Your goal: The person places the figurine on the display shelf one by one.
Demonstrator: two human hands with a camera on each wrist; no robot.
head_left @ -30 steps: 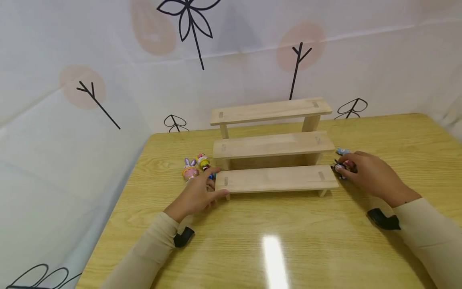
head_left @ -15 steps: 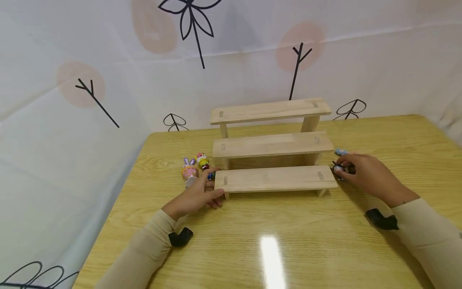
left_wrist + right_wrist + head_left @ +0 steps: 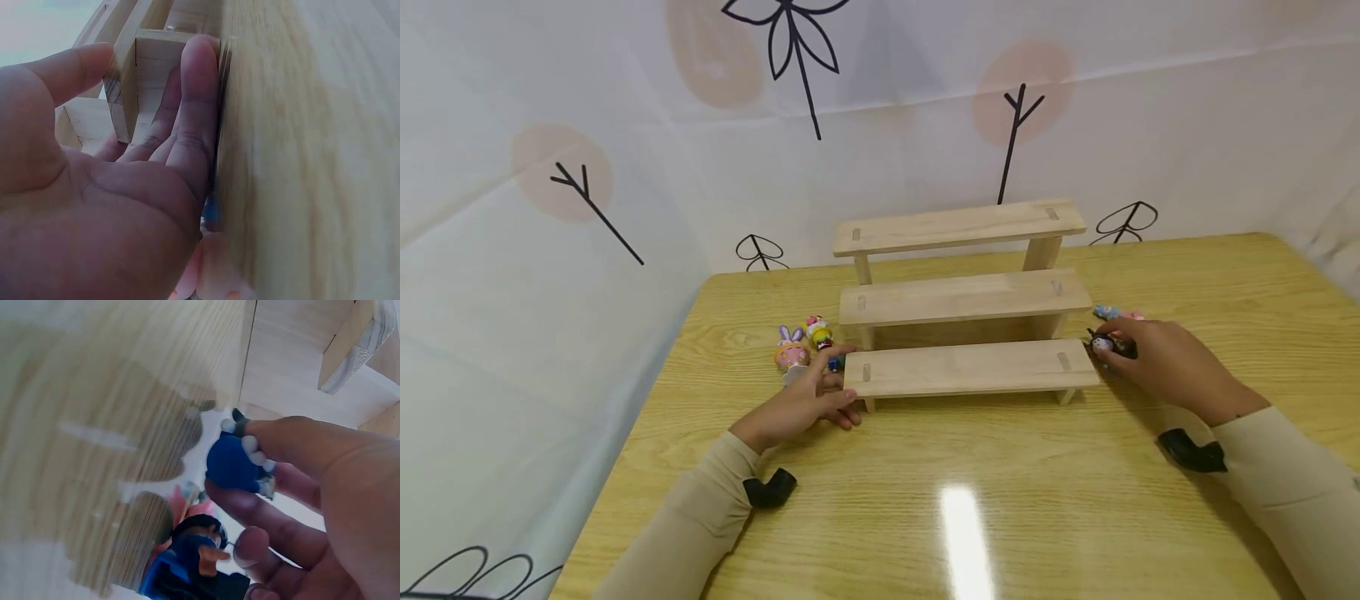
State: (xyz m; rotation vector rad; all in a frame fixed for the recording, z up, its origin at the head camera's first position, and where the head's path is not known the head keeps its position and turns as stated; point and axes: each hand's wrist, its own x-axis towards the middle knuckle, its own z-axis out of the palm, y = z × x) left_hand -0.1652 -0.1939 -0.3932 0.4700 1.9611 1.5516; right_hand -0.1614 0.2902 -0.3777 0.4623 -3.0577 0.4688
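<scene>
A three-tier wooden shelf [image 3: 972,367] stands on the table. My left hand [image 3: 796,408] grips the left end of its lowest board, thumb at the front edge; in the left wrist view the thumb rests on the board end [image 3: 123,94] and the fingers of the hand [image 3: 125,187] extend beneath. To the right of the shelf, my right hand [image 3: 1183,371] pinches a small dark-and-white figurine [image 3: 1102,343] near the tabletop. The right wrist view shows its round blue part [image 3: 231,464] between thumb and fingers of the hand [image 3: 312,506].
Left of the shelf lie a rabbit-eared pink figurine [image 3: 792,356], a yellow one [image 3: 820,333] and a blue piece [image 3: 836,363]. Behind my right hand are light-blue [image 3: 1106,312] and pink [image 3: 1132,315] figures. A patterned white cloth [image 3: 910,158] hangs behind the table [image 3: 880,500].
The right hand has shifted slightly around the dark figurine, and more of the pink figure behind it shows. The left hand stays at the shelf end, its fingers slightly moved.
</scene>
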